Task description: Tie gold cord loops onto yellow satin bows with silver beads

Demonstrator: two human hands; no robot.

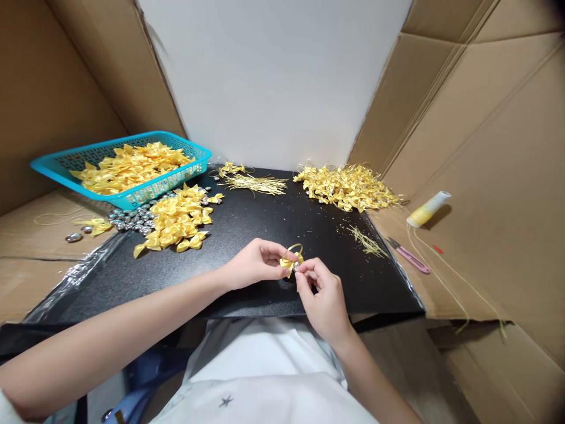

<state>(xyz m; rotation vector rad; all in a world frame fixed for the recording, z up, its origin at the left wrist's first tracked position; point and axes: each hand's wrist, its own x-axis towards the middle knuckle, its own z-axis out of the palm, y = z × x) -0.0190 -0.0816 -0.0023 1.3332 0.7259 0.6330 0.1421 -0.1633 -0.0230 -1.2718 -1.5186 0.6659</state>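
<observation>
Over the front of the black tabletop (265, 297), both hands meet at one yellow ribbon bow (289, 268). My left hand (260, 262) pinches the bow from its left side, thumb and index finger closed. A loop of gold cord (295, 246) arches up above it. At the bow's right edge is a small shiny silver bead (296, 266), pinched in the fingertips of my right hand (321, 288). How the cord and bead join the bow is too small to tell.
At left, a blue basket (52, 168) holds yellow bows, with loose bows (179, 218) and silver beads (132, 219) beside it. Cut gold cords (260, 184) and corded bows (346, 187) lie behind. Cord scraps (367, 241), pink thread snips (410, 259) and a thread spool (428, 209) lie right.
</observation>
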